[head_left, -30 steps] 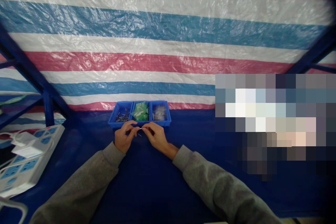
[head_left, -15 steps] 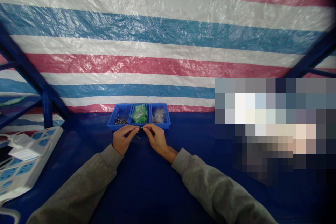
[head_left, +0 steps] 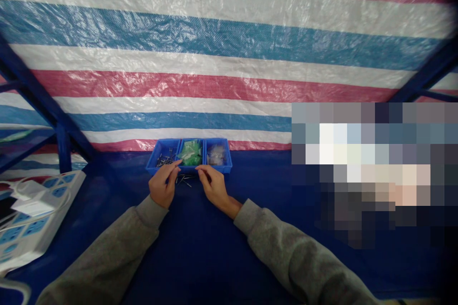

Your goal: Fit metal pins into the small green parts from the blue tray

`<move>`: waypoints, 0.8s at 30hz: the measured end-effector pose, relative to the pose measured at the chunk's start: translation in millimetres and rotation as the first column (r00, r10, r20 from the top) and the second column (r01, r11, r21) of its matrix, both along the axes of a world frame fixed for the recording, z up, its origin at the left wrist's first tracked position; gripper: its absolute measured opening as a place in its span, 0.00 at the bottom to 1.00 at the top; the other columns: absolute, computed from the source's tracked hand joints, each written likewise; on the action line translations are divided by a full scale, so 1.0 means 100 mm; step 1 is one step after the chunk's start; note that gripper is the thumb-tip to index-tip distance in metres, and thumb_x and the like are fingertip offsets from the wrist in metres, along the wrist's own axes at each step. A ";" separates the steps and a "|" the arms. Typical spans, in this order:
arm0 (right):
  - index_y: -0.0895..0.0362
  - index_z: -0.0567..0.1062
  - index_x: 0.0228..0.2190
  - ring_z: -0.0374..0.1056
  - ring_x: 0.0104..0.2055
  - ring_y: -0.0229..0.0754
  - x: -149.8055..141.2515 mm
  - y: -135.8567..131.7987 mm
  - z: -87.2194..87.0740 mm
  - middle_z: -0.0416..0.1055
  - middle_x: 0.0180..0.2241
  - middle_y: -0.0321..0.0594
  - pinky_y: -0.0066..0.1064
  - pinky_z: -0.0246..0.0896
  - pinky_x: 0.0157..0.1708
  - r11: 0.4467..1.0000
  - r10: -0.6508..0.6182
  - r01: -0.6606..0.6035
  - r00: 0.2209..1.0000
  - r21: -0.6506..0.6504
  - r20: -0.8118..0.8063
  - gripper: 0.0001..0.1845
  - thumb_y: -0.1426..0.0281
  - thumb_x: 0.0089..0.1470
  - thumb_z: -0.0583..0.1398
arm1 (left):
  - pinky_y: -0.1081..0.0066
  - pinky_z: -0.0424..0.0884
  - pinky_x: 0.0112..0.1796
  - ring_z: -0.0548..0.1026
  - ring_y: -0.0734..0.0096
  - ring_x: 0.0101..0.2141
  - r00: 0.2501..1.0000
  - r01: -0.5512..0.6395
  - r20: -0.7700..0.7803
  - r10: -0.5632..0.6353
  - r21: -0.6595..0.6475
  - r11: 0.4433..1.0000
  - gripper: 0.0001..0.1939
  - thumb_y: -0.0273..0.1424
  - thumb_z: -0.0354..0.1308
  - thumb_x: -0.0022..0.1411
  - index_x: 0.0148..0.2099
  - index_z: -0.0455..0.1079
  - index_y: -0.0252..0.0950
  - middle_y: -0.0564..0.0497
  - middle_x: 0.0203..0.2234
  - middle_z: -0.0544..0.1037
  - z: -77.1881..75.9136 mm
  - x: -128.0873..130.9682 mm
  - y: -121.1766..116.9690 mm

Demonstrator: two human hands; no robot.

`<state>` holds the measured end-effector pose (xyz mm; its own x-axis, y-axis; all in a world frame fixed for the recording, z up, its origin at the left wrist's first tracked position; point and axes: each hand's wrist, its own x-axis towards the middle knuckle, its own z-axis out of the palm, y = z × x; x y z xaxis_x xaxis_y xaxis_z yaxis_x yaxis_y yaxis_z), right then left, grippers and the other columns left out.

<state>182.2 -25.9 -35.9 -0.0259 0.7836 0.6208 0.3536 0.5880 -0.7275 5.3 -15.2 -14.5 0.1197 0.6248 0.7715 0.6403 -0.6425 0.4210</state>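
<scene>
Three small blue bins stand side by side at the back of the dark blue table. The left bin (head_left: 159, 162) holds dark metal screws, the middle bin (head_left: 191, 152) green plastic pieces, the right bin (head_left: 217, 155) clear pieces. My left hand (head_left: 163, 185) is just in front of the left bin, its fingertips pinched together by the bin's front edge. My right hand (head_left: 213, 183) lies in front of the middle and right bins, fingers curled and pinched. Several loose screws (head_left: 185, 180) lie on the table between my hands. What either pinch holds is too small to see.
A white power strip (head_left: 34, 217) with blue sockets and a white plug lies at the left. Blue metal frame posts (head_left: 64, 150) rise at the left and right. A striped red, white and blue tarp (head_left: 222, 57) hangs behind the table. A blurred patch covers the right.
My hands were pinched together on a small piece in front of the bins. They have drawn apart, the left one moving up toward the screw bin. Loose screws now show between them.
</scene>
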 end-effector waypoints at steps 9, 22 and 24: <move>0.58 0.73 0.39 0.68 0.34 0.38 0.00 0.00 -0.02 0.73 0.34 0.40 0.28 0.61 0.36 1.000 -0.007 0.007 1.000 0.002 -0.003 0.14 0.69 0.60 0.49 | 0.58 0.51 0.49 0.69 0.60 0.49 0.910 -0.276 -0.260 0.323 0.204 0.939 0.15 0.31 0.49 0.64 0.51 0.69 0.42 0.46 0.45 0.75 0.06 -0.21 0.32; 0.55 0.73 0.39 0.69 0.33 0.40 -0.06 -0.02 0.01 0.69 0.40 0.42 0.30 0.64 0.32 0.987 -0.011 0.122 0.705 -0.107 0.709 0.15 0.58 0.56 0.56 | 0.63 0.63 0.44 0.71 0.63 0.43 0.952 -0.047 -0.297 0.074 0.100 0.994 0.12 0.30 0.50 0.62 0.46 0.71 0.38 0.46 0.42 0.75 0.01 -0.05 0.15; 0.56 0.73 0.40 0.70 0.33 0.39 -0.07 -0.02 0.01 0.68 0.40 0.43 0.29 0.64 0.32 0.986 -0.003 0.127 0.663 -0.108 0.748 0.15 0.59 0.57 0.55 | 0.64 0.64 0.44 0.72 0.64 0.42 0.952 -0.004 -0.303 0.029 0.083 0.997 0.11 0.28 0.50 0.62 0.45 0.71 0.38 0.46 0.40 0.75 -0.02 -0.04 0.15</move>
